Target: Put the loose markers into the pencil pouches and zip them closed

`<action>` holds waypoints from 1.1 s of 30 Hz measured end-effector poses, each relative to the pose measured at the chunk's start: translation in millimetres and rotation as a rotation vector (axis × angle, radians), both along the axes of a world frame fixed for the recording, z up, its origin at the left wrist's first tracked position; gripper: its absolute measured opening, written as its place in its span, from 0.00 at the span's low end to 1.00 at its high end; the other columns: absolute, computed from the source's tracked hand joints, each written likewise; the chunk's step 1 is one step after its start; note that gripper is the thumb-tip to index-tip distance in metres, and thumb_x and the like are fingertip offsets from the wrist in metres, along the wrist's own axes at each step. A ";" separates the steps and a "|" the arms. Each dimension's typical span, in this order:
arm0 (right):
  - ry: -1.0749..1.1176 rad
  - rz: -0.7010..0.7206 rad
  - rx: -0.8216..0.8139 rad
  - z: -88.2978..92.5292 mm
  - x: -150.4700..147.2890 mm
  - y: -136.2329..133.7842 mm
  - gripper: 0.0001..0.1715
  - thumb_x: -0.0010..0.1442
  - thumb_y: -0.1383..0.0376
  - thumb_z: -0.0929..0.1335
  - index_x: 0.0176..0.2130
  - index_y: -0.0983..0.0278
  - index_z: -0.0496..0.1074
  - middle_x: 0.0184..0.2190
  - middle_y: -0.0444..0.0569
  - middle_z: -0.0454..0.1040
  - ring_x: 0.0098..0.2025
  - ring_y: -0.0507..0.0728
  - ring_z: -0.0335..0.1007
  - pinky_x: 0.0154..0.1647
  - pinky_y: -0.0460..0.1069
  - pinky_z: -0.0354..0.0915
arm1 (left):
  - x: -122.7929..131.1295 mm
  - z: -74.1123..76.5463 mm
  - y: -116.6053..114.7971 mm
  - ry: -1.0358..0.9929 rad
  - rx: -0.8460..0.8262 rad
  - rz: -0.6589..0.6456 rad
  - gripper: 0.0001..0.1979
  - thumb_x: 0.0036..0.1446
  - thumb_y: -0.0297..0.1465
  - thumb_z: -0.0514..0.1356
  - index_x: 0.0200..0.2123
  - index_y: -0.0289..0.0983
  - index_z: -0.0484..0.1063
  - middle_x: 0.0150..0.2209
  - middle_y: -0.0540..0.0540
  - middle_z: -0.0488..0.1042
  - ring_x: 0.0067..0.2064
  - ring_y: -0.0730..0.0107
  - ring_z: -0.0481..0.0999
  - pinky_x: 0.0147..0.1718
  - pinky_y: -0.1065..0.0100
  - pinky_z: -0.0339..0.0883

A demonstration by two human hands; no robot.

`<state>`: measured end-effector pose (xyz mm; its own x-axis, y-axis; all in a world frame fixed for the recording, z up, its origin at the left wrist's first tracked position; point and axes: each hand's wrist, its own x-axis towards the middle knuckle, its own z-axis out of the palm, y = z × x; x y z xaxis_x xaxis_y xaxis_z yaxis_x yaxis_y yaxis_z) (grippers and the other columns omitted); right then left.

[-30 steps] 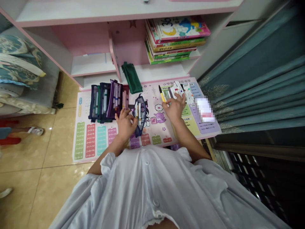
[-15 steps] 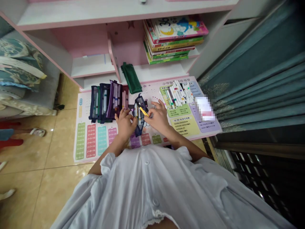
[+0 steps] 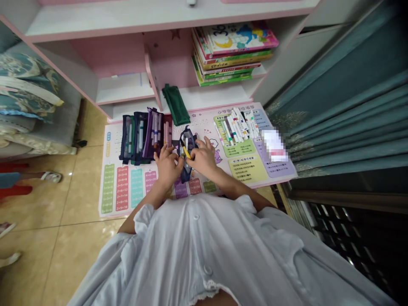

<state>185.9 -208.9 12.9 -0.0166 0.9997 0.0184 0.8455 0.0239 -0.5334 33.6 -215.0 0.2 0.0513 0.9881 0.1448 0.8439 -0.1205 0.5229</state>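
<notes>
In front of me a dark blue mesh pencil case (image 3: 185, 175) lies open on the desk with markers inside it. My left hand (image 3: 168, 163) pinches its left edge between thumb and fingers. My right hand (image 3: 204, 158) grips a yellow marker (image 3: 186, 151), which slants down into the mouth of the case. To the left lie several filled mesh pencil cases, among them a purple one (image 3: 153, 140) and a dark blue one (image 3: 139, 136). Pink markers (image 3: 167, 132) rest beside the purple case. A pile of white markers (image 3: 237, 126) sits to the right.
A green pencil case (image 3: 176, 105) lies at the back against the shelf. Stacked books (image 3: 232, 55) fill part of the shelf above. A blurred-out white object (image 3: 274, 145) is at the desk mat's right side. Another person's leg (image 3: 30, 176) shows at the far left.
My right hand has moved left and lower over the pencil case, bringing the yellow marker into its opening. My left hand has stayed at the case's edge.
</notes>
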 end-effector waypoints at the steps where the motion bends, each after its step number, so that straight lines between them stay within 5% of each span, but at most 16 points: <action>1: -0.004 0.012 -0.012 -2.4 -1.7 0.5 0.09 0.53 0.59 0.76 0.29 0.63 0.80 0.64 0.61 0.68 0.73 0.77 0.45 0.66 0.74 0.53 | -0.6 -0.6 0.2 -0.001 0.003 0.000 0.08 0.58 0.31 0.59 0.26 0.40 0.73 0.57 0.41 0.77 0.69 0.47 0.63 0.67 0.32 0.47; 8: 0.019 0.023 0.085 -18.8 11.0 7.8 0.12 0.56 0.55 0.75 0.33 0.62 0.81 0.64 0.57 0.69 0.73 0.74 0.47 0.69 0.71 0.52 | -2.1 -4.0 0.8 -0.016 0.004 0.000 0.08 0.58 0.32 0.60 0.26 0.40 0.73 0.57 0.41 0.77 0.69 0.46 0.63 0.67 0.32 0.47; 14: -0.112 -0.253 0.159 -27.3 66.1 39.4 0.15 0.63 0.57 0.69 0.43 0.64 0.79 0.69 0.59 0.60 0.76 0.73 0.37 0.72 0.73 0.42 | -1.0 -3.4 0.6 -0.019 0.001 -0.007 0.09 0.58 0.31 0.60 0.25 0.40 0.73 0.57 0.41 0.77 0.69 0.45 0.62 0.66 0.31 0.47; 20: -0.227 -0.342 0.063 -45.0 100.1 57.1 0.19 0.59 0.60 0.71 0.46 0.71 0.77 0.70 0.68 0.55 0.75 0.79 0.33 0.69 0.79 0.39 | -1.7 -2.9 0.3 -0.026 0.003 0.004 0.09 0.58 0.30 0.59 0.25 0.40 0.73 0.57 0.41 0.77 0.69 0.46 0.63 0.67 0.32 0.47; 27: -0.243 -0.332 0.077 -50.0 98.4 58.7 0.11 0.58 0.65 0.69 0.35 0.70 0.79 0.69 0.67 0.59 0.75 0.78 0.36 0.70 0.78 0.40 | -1.7 -2.9 1.3 -0.008 -0.004 0.000 0.09 0.58 0.31 0.60 0.25 0.40 0.72 0.57 0.41 0.77 0.69 0.45 0.63 0.66 0.31 0.48; 33: -0.104 -0.271 0.171 -28.0 68.6 35.9 0.10 0.56 0.62 0.70 0.28 0.64 0.79 0.66 0.57 0.67 0.74 0.74 0.44 0.69 0.72 0.49 | -1.9 -4.3 0.9 -0.005 -0.004 -0.008 0.09 0.58 0.32 0.59 0.25 0.40 0.73 0.57 0.41 0.77 0.69 0.46 0.63 0.66 0.31 0.48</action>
<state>254.5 -172.9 -15.1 0.2384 0.9506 0.1989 0.8832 -0.1270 -0.4514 31.7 -214.1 -4.0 0.0587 0.9882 0.1416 0.8400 -0.1256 0.5279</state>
